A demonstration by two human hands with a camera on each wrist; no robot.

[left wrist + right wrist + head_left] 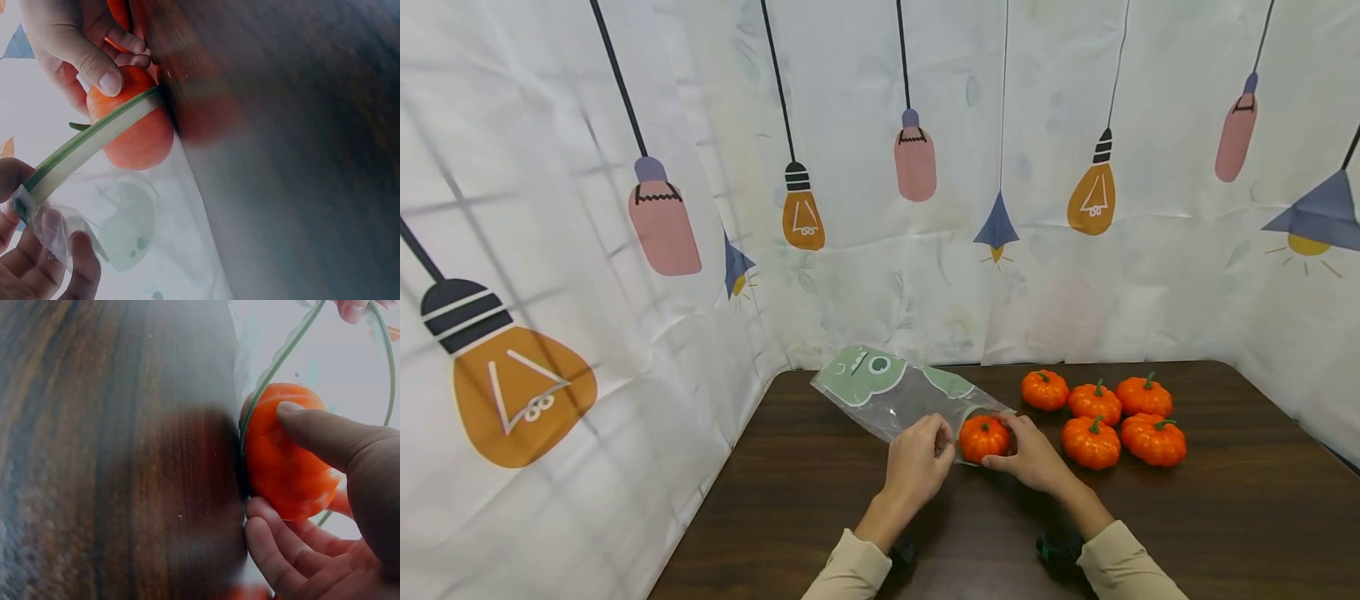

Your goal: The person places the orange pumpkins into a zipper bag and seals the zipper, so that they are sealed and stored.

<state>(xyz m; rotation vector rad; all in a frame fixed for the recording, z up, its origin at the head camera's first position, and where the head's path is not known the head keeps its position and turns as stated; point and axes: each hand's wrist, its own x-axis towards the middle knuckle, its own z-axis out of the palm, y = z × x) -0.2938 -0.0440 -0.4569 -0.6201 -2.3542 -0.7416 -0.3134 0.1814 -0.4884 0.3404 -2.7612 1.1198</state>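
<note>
A clear zip bag printed with a green cartoon creature lies on the table, its mouth toward me. My left hand pinches the left side of its green-edged mouth, as the left wrist view shows. A small orange toy pumpkin sits in the mouth, partly behind the near rim. My right hand grips it from the right, thumb on the near side and fingers underneath and behind. In the right wrist view the bag's rim curves around the pumpkin, so the mouth stands spread.
Several more orange pumpkins with green stems stand grouped on the right of the dark wooden table. White fabric printed with hanging lamps encloses the back and sides. Dark objects lie under the wrists, unclear in kind.
</note>
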